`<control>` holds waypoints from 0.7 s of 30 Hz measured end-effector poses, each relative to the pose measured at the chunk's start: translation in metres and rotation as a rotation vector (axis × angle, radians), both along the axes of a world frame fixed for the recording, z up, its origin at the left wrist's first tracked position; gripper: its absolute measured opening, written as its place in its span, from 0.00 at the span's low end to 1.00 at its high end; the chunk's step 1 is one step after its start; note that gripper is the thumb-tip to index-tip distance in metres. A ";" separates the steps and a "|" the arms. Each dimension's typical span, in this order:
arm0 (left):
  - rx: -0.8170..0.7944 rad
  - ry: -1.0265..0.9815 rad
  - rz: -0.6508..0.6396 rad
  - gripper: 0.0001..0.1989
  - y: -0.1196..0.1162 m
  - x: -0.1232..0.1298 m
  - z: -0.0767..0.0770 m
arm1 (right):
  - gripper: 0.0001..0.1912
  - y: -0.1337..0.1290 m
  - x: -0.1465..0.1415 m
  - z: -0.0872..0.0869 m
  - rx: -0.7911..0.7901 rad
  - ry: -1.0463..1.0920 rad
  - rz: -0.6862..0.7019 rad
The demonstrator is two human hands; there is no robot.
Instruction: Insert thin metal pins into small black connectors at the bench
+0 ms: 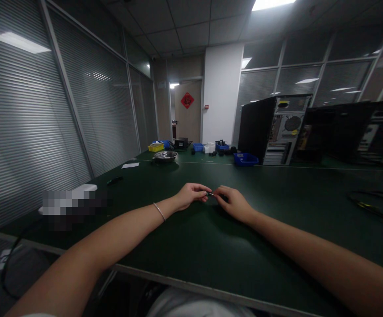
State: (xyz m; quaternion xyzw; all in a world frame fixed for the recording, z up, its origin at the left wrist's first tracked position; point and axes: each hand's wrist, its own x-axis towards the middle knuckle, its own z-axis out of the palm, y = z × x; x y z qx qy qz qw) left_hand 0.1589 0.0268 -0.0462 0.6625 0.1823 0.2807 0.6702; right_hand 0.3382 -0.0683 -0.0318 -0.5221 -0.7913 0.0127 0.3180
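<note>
A small thin object [210,194], dark with a pale, shiny stretch, spans the gap between my two hands over the green tabletop; its kind is too small to make out. My left hand [191,196], with a bracelet at the wrist, pinches its left end between thumb and fingers. At the other end, the fingertips of my right hand [232,202] are closed on it. The fingers hide most of the object. Both hands are low over the table, close together.
On the green table [184,246], a metal bowl [165,156], a yellow bin [156,147] and a blue bin [246,159] stand farther back. A computer tower [273,130] is behind right. A cable [376,206] lies right; a dark slim item [114,180] and white paper [130,165] left.
</note>
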 end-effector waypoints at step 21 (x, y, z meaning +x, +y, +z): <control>-0.053 0.012 -0.024 0.16 -0.003 -0.002 0.005 | 0.10 -0.005 -0.002 0.005 -0.012 0.010 0.049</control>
